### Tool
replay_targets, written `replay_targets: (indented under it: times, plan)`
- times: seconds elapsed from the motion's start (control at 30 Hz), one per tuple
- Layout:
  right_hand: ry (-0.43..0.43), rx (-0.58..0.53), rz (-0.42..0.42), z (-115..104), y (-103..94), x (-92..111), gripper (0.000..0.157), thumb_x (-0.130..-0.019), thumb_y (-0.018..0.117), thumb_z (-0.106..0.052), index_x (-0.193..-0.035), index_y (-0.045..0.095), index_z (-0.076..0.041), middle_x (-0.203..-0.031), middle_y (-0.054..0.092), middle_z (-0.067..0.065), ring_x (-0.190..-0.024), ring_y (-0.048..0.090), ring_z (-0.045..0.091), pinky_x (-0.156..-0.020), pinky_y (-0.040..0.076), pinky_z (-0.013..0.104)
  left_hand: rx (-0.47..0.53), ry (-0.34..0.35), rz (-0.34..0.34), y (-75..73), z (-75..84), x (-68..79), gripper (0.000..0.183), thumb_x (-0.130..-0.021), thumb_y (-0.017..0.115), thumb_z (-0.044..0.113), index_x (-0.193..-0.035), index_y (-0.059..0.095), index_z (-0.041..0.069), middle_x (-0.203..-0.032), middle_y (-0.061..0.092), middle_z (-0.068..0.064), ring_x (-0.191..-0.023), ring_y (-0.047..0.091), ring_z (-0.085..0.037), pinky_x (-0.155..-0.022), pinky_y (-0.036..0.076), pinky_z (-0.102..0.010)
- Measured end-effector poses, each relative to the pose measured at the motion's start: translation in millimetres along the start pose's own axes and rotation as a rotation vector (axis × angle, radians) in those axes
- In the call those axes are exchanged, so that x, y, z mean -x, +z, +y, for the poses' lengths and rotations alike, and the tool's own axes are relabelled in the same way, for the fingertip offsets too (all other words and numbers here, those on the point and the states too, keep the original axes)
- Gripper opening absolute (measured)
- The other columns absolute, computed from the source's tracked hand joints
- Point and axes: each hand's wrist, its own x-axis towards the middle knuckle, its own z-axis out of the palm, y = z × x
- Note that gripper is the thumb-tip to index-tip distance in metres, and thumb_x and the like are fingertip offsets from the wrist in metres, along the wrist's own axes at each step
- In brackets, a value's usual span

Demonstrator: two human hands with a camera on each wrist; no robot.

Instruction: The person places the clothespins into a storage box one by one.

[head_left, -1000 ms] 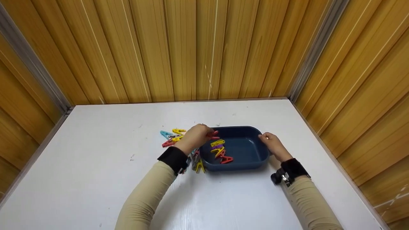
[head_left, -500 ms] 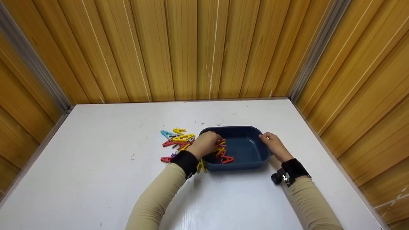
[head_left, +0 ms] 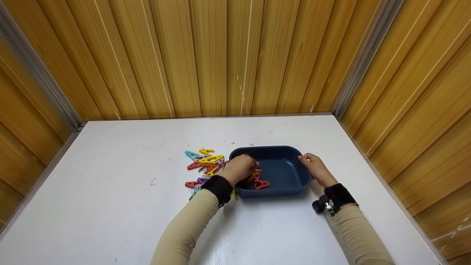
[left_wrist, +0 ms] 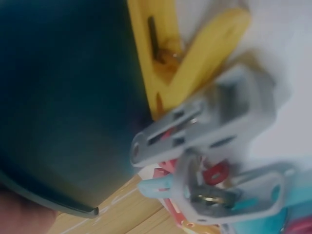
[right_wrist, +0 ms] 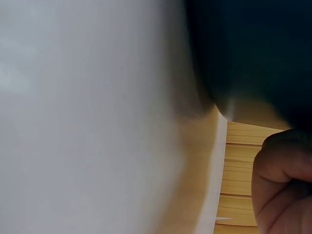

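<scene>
A dark blue plastic tray (head_left: 283,173) stands on the white table. My left hand (head_left: 239,168) reaches over its left side, fingers curled down inside and pinching a red clothespin (head_left: 257,166), which they partly hide. Just in front of that hand, another red clothespin (head_left: 262,184) lies on the tray floor. My right hand (head_left: 313,165) grips the tray's right rim, thumb on top; the right wrist view shows its curled fingers (right_wrist: 282,170) beside the dark tray wall. Left of the tray lies a pile of red, yellow, purple, blue and grey clothespins (head_left: 211,159).
In the left wrist view, a yellow clothespin (left_wrist: 190,58) and a grey clothespin (left_wrist: 209,117) lie close against the tray's outer wall. Wood-patterned panels (head_left: 206,59) rise behind the table (head_left: 128,206) and at both sides.
My left hand has gone from above the tray's left rim down into the tray, carrying the red clothespin, and shifted slightly toward me. The right hand keeps its hold on the rim.
</scene>
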Motion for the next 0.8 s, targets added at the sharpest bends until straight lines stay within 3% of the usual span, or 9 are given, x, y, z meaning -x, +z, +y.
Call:
replay_targets:
  times: [0.37, 0.6, 0.8]
  plan:
    - [-0.01, 0.026, 0.01, -0.1, 0.8, -0.3, 0.026, -0.106, 0.052, -0.022, -0.082, 0.05, -0.012, -0.072, 0.041, -0.008, -0.062, 0.042, 0.004, -0.054, 0.036, 0.018, 0.009, 0.0, 0.04, 9.3, -2.8, -2.0, 0.014, -0.096, 0.068, 0.013, -0.1, 0.079, 0.005, -0.1, 0.077, -0.011, -0.093, 0.073, -0.025, -0.088, 0.06, -0.039]
    - [0.001, 0.014, 0.005, -0.3, 0.7, 0.4, 0.026, -0.106, 0.052, -0.023, -0.082, 0.051, -0.012, -0.07, 0.043, -0.008, -0.059, 0.044, 0.003, -0.051, 0.038, 0.018, 0.01, -0.011, 0.025, 9.9, -1.7, -2.2, 0.014, -0.096, 0.068, 0.013, -0.1, 0.078, 0.005, -0.1, 0.076, -0.011, -0.093, 0.072, -0.025, -0.089, 0.06, -0.038]
    - [-0.006, 0.021, 0.006, 0.7, 0.0, 0.1, 0.027, -0.106, 0.053, -0.024, -0.081, 0.05, -0.013, -0.066, 0.039, -0.009, -0.054, 0.038, 0.002, -0.048, 0.033, 0.017, -0.011, 0.015, 0.031, 10.0, -1.6, -1.2, 0.013, -0.096, 0.068, 0.013, -0.098, 0.079, 0.006, -0.097, 0.075, -0.011, -0.088, 0.069, -0.024, -0.087, 0.06, -0.038]
